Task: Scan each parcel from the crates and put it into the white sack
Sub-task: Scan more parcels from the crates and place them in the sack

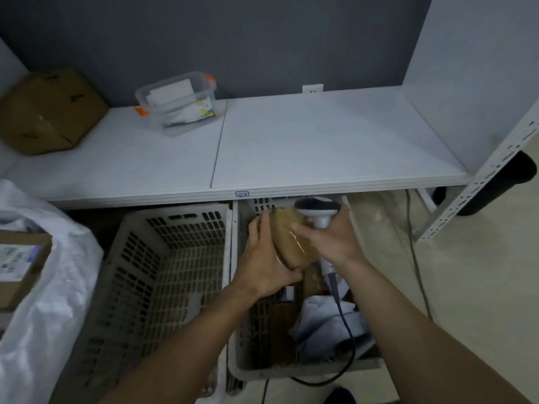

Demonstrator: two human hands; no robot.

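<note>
Head view: just below centre, toward 5 o'clock, the left hand point(264, 258) curls its fingers and thumb round a brown taped parcel point(291, 240), held above the right crate point(243, 330). At the parcel's 3 o'clock the right hand point(335, 237) grips the handle of a white scanner point(318, 209), one finger lying against the parcel. The scanner's cable point(348, 333) trails toward 6 o'clock over more packages in that crate. The left crate point(175, 258) sits at 7 o'clock, and the white sack point(58, 287) at 8 o'clock. On the white shelf point(306, 147), a clear container point(178, 103) stands at 11 o'clock and a cardboard box point(49, 112) at 10 o'clock.
</note>
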